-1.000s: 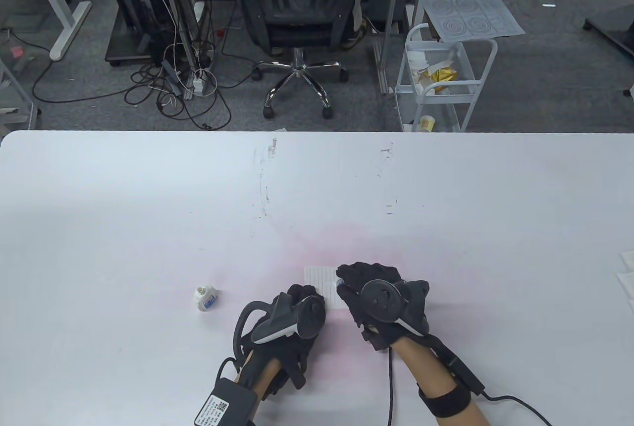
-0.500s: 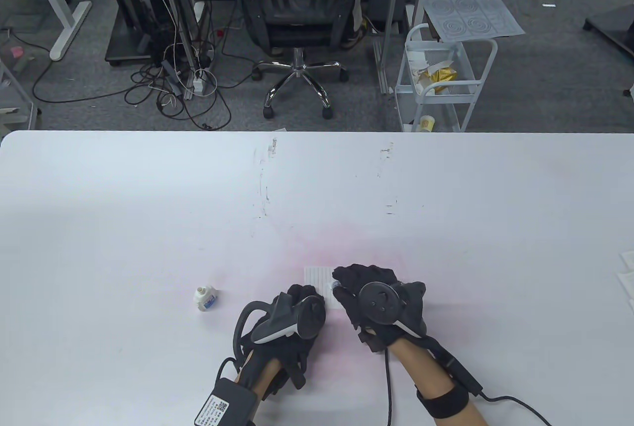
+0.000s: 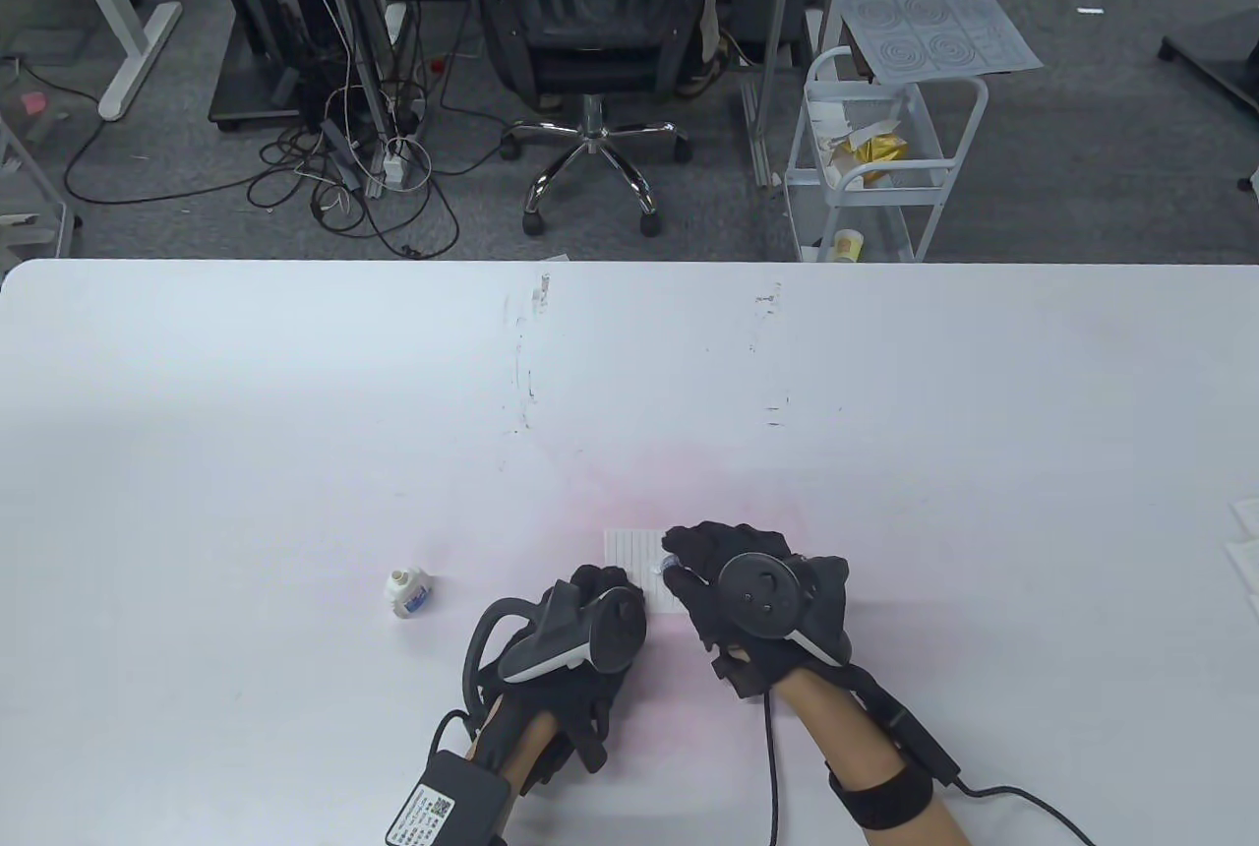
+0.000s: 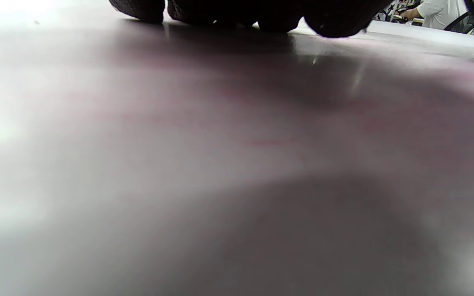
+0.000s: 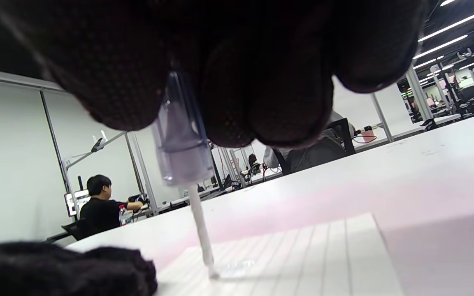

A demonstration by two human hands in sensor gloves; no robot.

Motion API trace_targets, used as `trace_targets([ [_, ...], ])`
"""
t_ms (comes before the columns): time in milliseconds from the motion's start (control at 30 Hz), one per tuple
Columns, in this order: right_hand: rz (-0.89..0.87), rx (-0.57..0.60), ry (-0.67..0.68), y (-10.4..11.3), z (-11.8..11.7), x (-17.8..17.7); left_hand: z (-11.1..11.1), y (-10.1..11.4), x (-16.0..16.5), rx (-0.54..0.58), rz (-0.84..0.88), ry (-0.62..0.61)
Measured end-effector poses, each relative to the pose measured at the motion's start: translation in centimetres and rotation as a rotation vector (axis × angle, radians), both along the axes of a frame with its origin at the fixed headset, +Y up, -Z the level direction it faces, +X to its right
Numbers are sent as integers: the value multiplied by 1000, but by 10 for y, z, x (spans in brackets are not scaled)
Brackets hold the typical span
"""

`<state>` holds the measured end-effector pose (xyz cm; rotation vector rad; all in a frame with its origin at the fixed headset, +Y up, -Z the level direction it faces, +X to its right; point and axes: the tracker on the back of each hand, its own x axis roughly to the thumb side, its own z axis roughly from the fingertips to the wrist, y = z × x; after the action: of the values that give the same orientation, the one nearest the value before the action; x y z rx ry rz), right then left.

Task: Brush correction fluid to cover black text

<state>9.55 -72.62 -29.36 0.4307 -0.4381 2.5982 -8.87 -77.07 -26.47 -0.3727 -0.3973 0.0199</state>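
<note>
A small lined paper [image 3: 634, 556] lies on the white table [image 3: 629, 374] between my hands; it also shows in the right wrist view [image 5: 303, 259]. My right hand [image 3: 689, 571] pinches the clear cap of the correction-fluid brush [image 5: 183, 144]. The thin white brush stem [image 5: 202, 234] points down and its tip touches the paper beside a wet patch [image 5: 237, 267]. My left hand [image 3: 600, 585] rests flat on the paper's left edge, fingertips [image 4: 335, 20] down on the table. The open correction fluid bottle [image 3: 405, 590] stands left of my left hand. No black text is readable.
Loose papers [image 3: 1244, 546] lie at the table's right edge. Beyond the far edge stand an office chair [image 3: 590, 30] and a white cart [image 3: 885, 157]. A pink stain [image 3: 669, 482] tints the table around the paper.
My right hand shifted slightly left and back over the paper with the brush. My left hand and the bottle have not moved.
</note>
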Motion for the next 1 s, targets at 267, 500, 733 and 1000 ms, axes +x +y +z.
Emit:
trace_targets([
  [267, 4, 11, 2, -5, -1, -3, 0, 0, 0, 0, -1, 0],
  [500, 23, 6, -47, 0, -1, 2, 0, 0, 0, 0, -1, 0],
  [733, -11, 15, 21, -4, 0, -5, 0, 0, 0, 0, -1, 0],
  [1000, 58, -3, -57, 2, 0, 4, 0, 0, 0, -1, -1, 0],
])
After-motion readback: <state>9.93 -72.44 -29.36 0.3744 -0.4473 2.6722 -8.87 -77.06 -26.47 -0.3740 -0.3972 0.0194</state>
